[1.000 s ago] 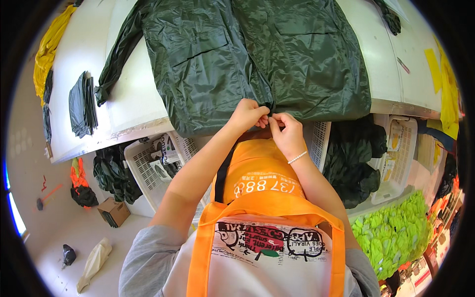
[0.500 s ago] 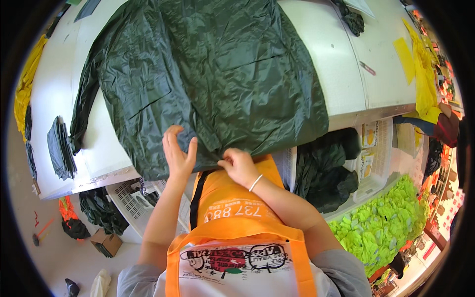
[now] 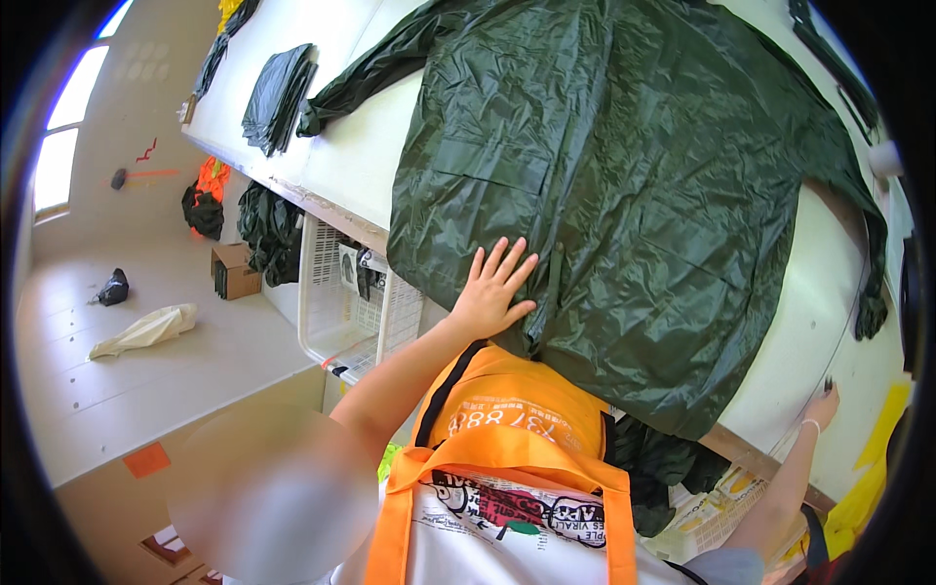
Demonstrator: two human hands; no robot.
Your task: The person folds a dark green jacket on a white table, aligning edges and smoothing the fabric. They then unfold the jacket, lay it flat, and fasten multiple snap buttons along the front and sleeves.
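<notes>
A dark green rain jacket [image 3: 673, 195] with a shiny, creased surface lies spread on the white table, its hem hanging over the near edge. My left hand [image 3: 494, 292] rests flat on the jacket's lower front beside the front opening, fingers spread. Far to the right, my right hand [image 3: 825, 408] is at the table surface, away from the jacket. Its fingers are closed on a small dark-ended tool [image 3: 829, 384], mostly covered by the hand, so its kind cannot be made out.
Folded dark garments [image 3: 278, 97] lie on the table [image 3: 366, 151] at the left. A white plastic basket [image 3: 314, 283] stands below its edge, with dark green fabric [image 3: 265, 229] hanging nearby. A cardboard box [image 3: 237, 271] is on the floor. Yellow material [image 3: 863, 502] shows at right.
My right hand has left the jacket's hem and reached far right to the small tool on the table. My left hand now lies flat on the jacket. The view has swung round.
</notes>
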